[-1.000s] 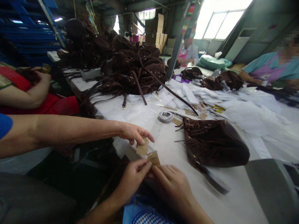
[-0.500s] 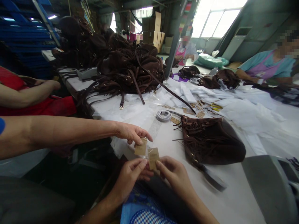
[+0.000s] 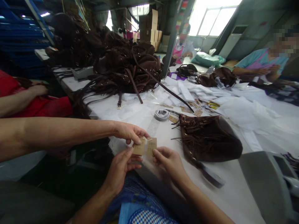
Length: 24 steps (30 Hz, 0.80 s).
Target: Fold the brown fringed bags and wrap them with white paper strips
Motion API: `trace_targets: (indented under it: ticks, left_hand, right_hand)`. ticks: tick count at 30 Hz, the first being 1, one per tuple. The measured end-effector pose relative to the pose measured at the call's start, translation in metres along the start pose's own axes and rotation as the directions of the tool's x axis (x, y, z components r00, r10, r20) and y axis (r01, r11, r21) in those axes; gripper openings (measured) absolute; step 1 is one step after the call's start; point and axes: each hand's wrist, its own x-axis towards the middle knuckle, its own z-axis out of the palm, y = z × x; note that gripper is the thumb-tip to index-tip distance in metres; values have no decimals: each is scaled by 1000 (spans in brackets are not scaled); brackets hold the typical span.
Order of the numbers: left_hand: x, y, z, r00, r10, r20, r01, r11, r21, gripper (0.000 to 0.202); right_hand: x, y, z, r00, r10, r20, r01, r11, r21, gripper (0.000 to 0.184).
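Observation:
My left hand (image 3: 121, 166) and my right hand (image 3: 168, 160) are raised just above the near edge of the table. My right hand pinches a small brown paper tag (image 3: 151, 146). A second brown tag (image 3: 139, 149) hangs beside it, touched by my left fingers and pinched from above by another person's hand (image 3: 130, 132) that reaches in from the left. The two tags sit side by side, joined by a thin pale string. A brown fringed bag (image 3: 207, 141) lies on the white table (image 3: 233, 199) just right of my hands.
A heap of brown bags and straps (image 3: 126, 67) fills the far left of the table. White paper sheets (image 3: 235, 107), loose tags and a coil of white cord (image 3: 161, 114) lie in the middle. A grey chair back (image 3: 268, 183) stands at the right. Other people sit around.
My hands have lifted the tag up and away from me until it sits next to the tag in the other person's hand. My left fingers have moved onto that second tag.

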Motion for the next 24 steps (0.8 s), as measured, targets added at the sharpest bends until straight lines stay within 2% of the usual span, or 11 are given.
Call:
trace_targets:
  ticks: [6,11,24]
  left_hand:
    - [1,-2,2,999,33,-9,-32,994,103,34]
    - [-1,-2,4,999,41,-5,-40,992,119,37]
    - [0,-6,3,996,86,-37,-79,985,152,33]
  right_hand:
    - [4,8,8,997,64,34,-68,990,126,44]
    - [1,13,12,992,96,77,-112,966,233,39]
    - [-1,15,17,990,78,120,-92,989,118,40]
